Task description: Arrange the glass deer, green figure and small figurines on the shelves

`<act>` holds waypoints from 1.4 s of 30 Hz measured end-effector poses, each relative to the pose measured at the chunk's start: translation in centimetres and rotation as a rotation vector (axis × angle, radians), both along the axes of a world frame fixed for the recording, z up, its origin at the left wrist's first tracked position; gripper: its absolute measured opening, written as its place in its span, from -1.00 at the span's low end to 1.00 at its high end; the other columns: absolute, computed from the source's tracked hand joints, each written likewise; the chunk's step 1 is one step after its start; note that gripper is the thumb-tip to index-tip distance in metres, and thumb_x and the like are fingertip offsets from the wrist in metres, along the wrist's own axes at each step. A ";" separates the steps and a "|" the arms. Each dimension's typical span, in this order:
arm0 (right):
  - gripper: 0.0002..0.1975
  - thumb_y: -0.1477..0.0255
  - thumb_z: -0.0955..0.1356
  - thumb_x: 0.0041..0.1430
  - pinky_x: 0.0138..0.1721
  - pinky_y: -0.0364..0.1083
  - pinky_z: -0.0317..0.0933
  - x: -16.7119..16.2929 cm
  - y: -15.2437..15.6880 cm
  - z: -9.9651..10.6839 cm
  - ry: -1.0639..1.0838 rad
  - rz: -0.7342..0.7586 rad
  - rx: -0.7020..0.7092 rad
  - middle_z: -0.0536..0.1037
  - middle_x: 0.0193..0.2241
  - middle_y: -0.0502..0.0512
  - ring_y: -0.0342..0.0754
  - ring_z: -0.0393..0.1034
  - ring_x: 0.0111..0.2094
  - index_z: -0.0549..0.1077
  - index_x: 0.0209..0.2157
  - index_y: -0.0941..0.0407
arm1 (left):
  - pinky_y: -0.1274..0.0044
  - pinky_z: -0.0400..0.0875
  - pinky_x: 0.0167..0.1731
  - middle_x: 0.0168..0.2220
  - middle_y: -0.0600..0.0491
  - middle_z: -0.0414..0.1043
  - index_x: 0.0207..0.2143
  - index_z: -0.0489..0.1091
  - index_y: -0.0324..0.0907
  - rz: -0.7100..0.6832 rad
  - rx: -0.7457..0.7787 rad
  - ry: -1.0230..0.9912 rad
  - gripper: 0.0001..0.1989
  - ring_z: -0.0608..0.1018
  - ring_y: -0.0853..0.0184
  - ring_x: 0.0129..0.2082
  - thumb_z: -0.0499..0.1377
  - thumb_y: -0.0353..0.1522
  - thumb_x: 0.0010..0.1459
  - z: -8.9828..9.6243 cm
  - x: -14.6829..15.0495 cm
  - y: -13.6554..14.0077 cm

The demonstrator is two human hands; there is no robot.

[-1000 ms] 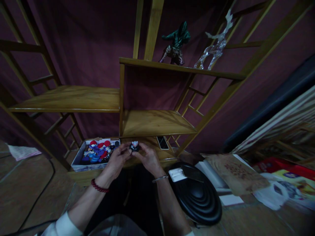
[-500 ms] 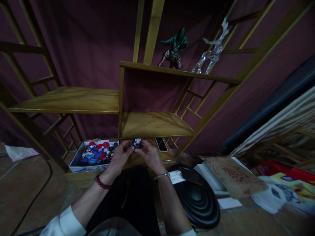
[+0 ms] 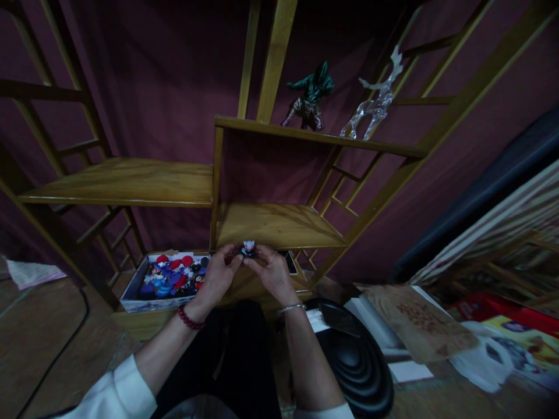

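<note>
The small toy figure (image 3: pixel 248 249) sits upright between the pinching fingertips of left hand (image 3: pixel 220 270) and right hand (image 3: pixel 275 273), equally near both, by the shelf's (image 3: pixel 282 224) front edge, left of its middle.

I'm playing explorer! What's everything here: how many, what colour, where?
Figure: 1, white, black, between hands
Toys: many, red, blue, black, in box
Box: 1, whitish, low shelf
Phone: 1, black, low shelf
Statue: 1, green, brown, upper shelf
Deer: 1, clear, beside statue
Shelf unit: 1, brown, middle
Round thing: 1, black, lower right
Flat things: 2, white, dark, on it
Patterned sheet: 1, brown, lower right
Bag: 1, whitish, lower right
Packaging: some, red, yellow, right
Striped cloth: 1, pale, right
Cord: 1, black, floor
Paper: 1, whitish, left
Bracelets: 2, red, silver, wrists
Legs: 2, black, bottom
Left hand: 1, bare, on figure
Right hand: 1, bare, on figure
</note>
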State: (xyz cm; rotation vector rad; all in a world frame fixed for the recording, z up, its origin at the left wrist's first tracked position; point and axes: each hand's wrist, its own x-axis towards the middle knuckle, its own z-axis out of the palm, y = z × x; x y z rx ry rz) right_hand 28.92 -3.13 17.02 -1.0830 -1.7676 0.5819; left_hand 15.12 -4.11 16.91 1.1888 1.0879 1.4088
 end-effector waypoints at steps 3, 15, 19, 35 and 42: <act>-0.68 0.34 0.39 -0.04 -0.17 -0.06 0.29 0.0 0.3 0.3 -0.046 -0.028 0.008 0.52 -0.25 0.09 -0.04 0.41 -0.26 0.44 -0.18 0.10 | 0.45 0.37 -0.17 -0.23 -0.02 0.49 -0.21 0.39 -0.24 0.007 0.042 0.040 -0.71 0.50 0.32 -0.24 0.14 -0.43 -0.07 -0.1 0.0 0.5; -0.68 0.37 0.37 -0.02 -0.19 -0.10 0.28 -0.4 1.7 0.9 -0.065 -0.006 -0.026 0.53 -0.26 0.02 -0.09 0.42 -0.29 0.43 -0.16 0.06 | 0.45 0.32 -0.14 -0.21 -0.04 0.40 -0.15 0.40 -0.24 0.145 0.152 0.422 -0.69 0.45 0.32 -0.22 0.04 -0.43 0.02 0.2 -0.5 1.6; -0.68 0.39 0.38 -0.03 -0.20 -0.10 0.27 -0.4 2.3 1.2 -0.116 -0.039 -0.019 0.53 -0.28 0.03 -0.08 0.41 -0.30 0.43 -0.16 0.07 | 0.45 0.31 -0.15 -0.29 -0.02 0.38 -0.16 0.40 -0.23 0.182 0.193 0.558 -0.68 0.42 0.32 -0.24 0.01 -0.46 0.02 0.7 -0.4 1.8; -0.72 0.46 0.38 -0.04 -0.23 -0.13 0.27 -0.4 6.0 1.9 -0.210 -0.045 -0.022 0.53 -0.33 -0.01 -0.12 0.41 -0.33 0.44 -0.21 0.05 | 0.43 0.26 -0.01 -0.08 -0.07 0.39 -0.08 0.34 -0.25 0.135 0.180 0.667 -0.59 0.42 0.27 -0.08 -0.03 -0.55 0.00 1.9 0.3 3.5; -0.72 0.50 0.38 -0.05 -0.26 -0.16 0.28 -0.6 9.1 2.1 -0.246 -0.052 -0.021 0.55 -0.36 -0.01 -0.13 0.42 -0.35 0.44 -0.21 0.08 | 0.43 0.19 0.05 -0.04 -0.12 0.36 -0.07 0.34 -0.32 0.123 0.180 0.731 -0.58 0.38 0.27 -0.01 -0.06 -0.56 0.01 2.5 0.8 5.0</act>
